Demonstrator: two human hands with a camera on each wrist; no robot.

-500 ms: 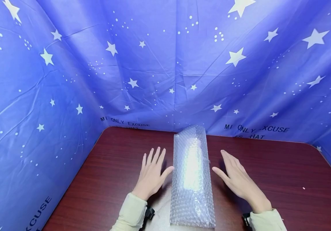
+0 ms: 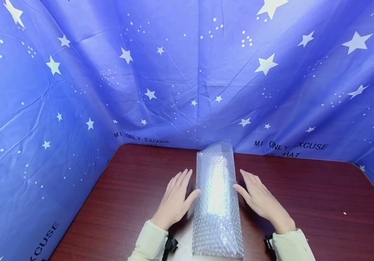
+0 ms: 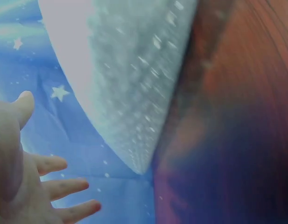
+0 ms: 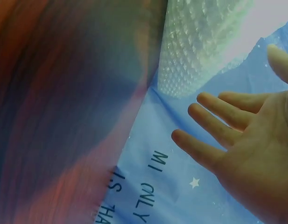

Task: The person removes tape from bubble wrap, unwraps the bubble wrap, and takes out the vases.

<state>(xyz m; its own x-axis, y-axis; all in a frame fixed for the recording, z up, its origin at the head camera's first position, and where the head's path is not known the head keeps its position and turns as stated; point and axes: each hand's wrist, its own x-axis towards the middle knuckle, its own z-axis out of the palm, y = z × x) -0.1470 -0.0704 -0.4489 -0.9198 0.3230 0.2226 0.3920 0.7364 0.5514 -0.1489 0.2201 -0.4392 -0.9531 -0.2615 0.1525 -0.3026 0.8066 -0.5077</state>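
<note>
With both bare hands [image 2: 175, 203] [image 2: 262, 200] stretched wide (gripping nothing), I fear the long, clear bubble-wrap packet [image 2: 217, 203] could skid under uneven pushing.

Head view: bright and mostly sharp, apparently lit from above; white glare along the bubble wrap [image 2: 217, 199] at 5 o'clock; pale sheen on the table [image 2: 118, 203] at 6 o'clock; soft shadows beside the left hand [image 2: 174, 201] and right hand [image 2: 266, 203]; stars [image 2: 14, 13] on the curtain [image 2: 174, 76] stretched toward the edge at 10 o'clock. Left wrist view: hazy, with highlights smeared into short streaks; bubble wrap bleached between 10 and 11 o'clock; table darkly shaded and blurred at 4 o'clock. Right wrist view: dimmer; white burn-out at 2 o'clock; table grain out of focus at 10 o'clock.
</note>
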